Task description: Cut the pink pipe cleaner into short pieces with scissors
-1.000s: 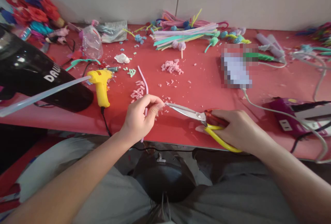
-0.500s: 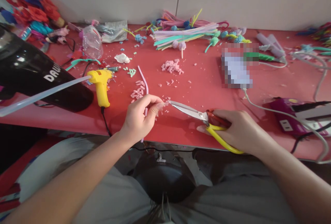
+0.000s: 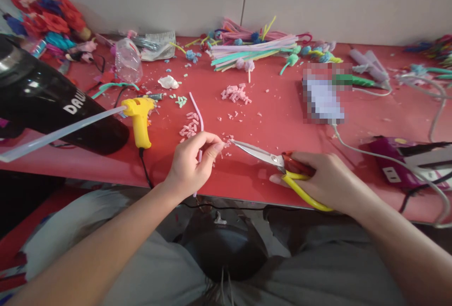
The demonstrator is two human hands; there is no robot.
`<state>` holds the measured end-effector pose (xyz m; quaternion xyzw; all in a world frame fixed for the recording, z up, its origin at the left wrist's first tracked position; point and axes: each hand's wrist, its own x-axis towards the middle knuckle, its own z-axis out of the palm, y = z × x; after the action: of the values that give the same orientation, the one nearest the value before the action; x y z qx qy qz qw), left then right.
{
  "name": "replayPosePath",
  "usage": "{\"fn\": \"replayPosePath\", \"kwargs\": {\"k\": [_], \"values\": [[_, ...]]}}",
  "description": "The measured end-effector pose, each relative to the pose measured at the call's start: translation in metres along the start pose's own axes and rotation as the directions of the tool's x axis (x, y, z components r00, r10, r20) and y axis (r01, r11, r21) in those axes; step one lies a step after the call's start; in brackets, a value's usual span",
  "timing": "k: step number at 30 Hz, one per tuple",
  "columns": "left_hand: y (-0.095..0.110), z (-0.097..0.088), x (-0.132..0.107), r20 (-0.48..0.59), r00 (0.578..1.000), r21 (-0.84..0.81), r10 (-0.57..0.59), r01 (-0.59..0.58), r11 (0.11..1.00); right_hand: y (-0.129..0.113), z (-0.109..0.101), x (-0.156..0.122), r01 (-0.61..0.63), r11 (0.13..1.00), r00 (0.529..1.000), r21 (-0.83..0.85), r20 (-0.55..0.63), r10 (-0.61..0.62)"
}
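Left hand (image 3: pixel 189 167) pinched pink pipe cleaner (image 3: pixel 198 113), right hand (image 3: pixel 328 181) gripped scissors (image 3: pixel 263 154) at its tip; many cut bits (image 3: pixel 235 93) done, long stem left uncut.

head-worn view, forward-down, table (image 3: pixel 282 122) near

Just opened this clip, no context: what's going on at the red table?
A person sits at the red table. Their left hand pinches a thin pink fuzzy pipe cleaner between thumb and fingers. Their right hand grips yellow-and-red-handled metal scissors, whose blade tips sit right at the left fingertips. Short pink cut pieces lie just beyond the hands, and a yellow plastic glue gun lies further left.
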<state>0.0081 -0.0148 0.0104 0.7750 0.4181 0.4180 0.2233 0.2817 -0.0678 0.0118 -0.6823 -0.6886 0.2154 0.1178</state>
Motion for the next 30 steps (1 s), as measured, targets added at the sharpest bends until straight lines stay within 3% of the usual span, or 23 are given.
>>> {"fn": "replayPosePath", "kwargs": {"k": [17,30], "values": [[0.001,0.000,0.001,0.010,1.000,0.012,0.013,-0.013,1.000,-0.009,0.000,-0.001,-0.027,0.997,0.999,-0.069,-0.037,0.024],[0.003,0.001,0.001,0.017,1.000,0.002,0.014,-0.014,1.000,-0.008,0.002,0.000,-0.018,1.000,0.998,-0.019,-0.056,0.017]]}}
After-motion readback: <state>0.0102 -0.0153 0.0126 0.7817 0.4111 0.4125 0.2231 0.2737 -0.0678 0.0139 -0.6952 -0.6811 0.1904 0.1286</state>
